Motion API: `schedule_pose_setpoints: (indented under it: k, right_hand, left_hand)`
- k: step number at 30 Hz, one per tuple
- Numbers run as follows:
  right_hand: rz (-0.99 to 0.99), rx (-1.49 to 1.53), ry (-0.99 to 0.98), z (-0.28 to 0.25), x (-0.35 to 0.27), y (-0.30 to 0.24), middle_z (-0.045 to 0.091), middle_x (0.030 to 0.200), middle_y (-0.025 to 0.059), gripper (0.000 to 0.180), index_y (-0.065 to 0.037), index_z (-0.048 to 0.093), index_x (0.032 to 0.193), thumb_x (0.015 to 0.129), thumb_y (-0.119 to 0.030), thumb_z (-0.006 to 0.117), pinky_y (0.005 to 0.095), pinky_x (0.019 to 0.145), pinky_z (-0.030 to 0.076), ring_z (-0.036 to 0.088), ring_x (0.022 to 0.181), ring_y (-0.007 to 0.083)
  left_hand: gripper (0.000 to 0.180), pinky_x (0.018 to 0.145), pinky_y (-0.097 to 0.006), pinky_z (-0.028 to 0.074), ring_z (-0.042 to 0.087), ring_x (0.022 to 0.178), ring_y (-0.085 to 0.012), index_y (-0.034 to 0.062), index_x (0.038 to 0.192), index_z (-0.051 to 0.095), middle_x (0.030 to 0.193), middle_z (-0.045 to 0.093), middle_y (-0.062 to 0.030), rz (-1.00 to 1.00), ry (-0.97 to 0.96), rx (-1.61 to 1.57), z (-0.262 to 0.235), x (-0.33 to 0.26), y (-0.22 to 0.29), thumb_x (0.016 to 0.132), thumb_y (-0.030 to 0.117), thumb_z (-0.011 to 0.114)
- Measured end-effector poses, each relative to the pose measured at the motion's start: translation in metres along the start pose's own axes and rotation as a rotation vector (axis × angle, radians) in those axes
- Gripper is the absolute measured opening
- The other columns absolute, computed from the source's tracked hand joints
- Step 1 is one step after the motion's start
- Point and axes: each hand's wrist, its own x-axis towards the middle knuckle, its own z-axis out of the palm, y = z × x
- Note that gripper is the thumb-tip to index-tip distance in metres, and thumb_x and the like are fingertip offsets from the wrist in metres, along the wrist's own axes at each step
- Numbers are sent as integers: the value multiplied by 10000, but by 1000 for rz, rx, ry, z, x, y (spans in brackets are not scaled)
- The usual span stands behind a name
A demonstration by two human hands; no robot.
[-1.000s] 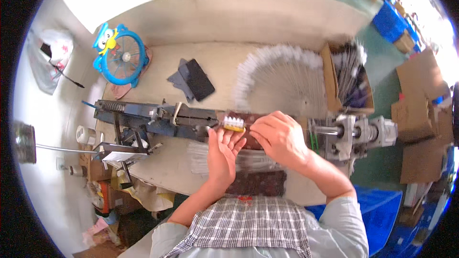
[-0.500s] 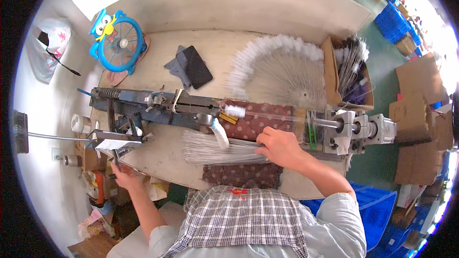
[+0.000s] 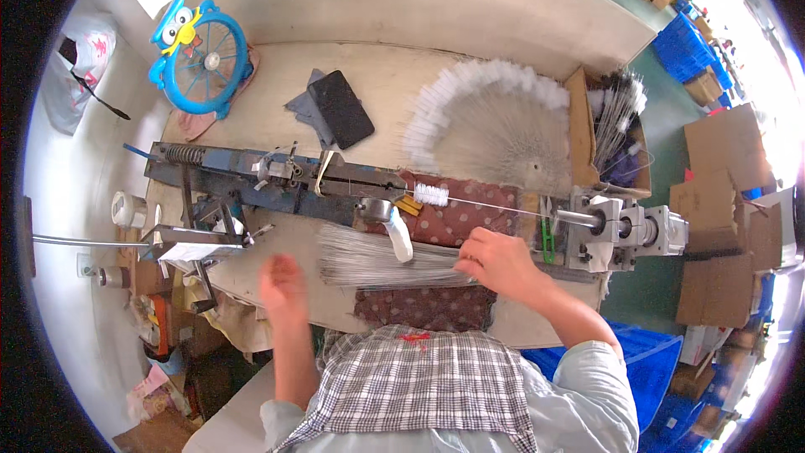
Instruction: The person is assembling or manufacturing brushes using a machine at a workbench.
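bag [image 3: 74, 102]: red print | L hand [image 3: 283, 287]: nr wires [image 3: 360, 260] L end, blurred, fingers can't tell | brush [image 3: 430, 194]: wht, over cloth [image 3: 482, 213], stem to spindle [image 3: 579, 218] | R hand [image 3: 503, 260]: fingers curled @ wires R end, clamped? can't tell | box [image 3: 579, 138]: blk/wht brushes [image 3: 631, 101]

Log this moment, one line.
left hand: blurred, apparently empty; right hand: at right end of wire bundle; white bristle brush: left of metal shaft

Smooth metal wires [image 3: 360, 258], matt cloth [image 3: 419, 309]
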Motion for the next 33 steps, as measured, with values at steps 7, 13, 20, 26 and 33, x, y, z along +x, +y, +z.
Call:
schedule_pose_setpoints:
  k: [7, 13, 20, 26, 33]
  right_hand:
    - [-14, -9, 72, 7, -7, 13, 563, 799, 47, 134, -111, 630, 809, 804, -245, 614, 388, 599, 505, 620, 753, 249]
    - [-10, -125, 138, -11, -22, 13, 544, 829, 76, 195, -82, 585, 913, 720, -86, 615, 389, 599, 511, 620, 728, 258]
    - [52, -345, 49, -35, -25, -8, 494, 865, 105, 307, -38, 521, 972, 674, -19, 591, 345, 594, 516, 597, 772, 257]
    - [170, -693, 370, -119, -43, 17, 494, 833, 81, 225, -65, 524, 913, 701, -8, 573, 337, 620, 514, 581, 756, 248]
    - [126, -89, 485, -111, -20, 49, 622, 854, 153, 174, -27, 634, 952, 791, 0, 573, 386, 656, 500, 613, 764, 327]
  left_hand:
    - [222, 774, -272, 414, 549, 852, -163, 42, 1027, 508, 933, 578, -62, -10, -541, 643, 156, -91, -72, 872, 188, 572]
    - [345, 453, -267, 398, 428, 457, -101, 33, 981, 526, 707, 522, -33, -1012, -560, -346, 214, -144, 10, 950, 370, 462]
    - [471, 484, -314, 446, 474, 457, -148, 57, 923, 587, 635, 565, -71, -647, -551, -3, 166, -125, 22, 979, 454, 340]
    - [270, 554, -304, 482, 595, 594, -163, 3, 943, 602, 757, 625, -102, -637, -1312, 740, 194, -135, 16, 951, 248, 488]
    - [248, 604, -356, 509, 623, 680, -243, 45, 1024, 549, 886, 602, -110, 934, -1255, 1375, 260, -120, -109, 807, 133, 629]
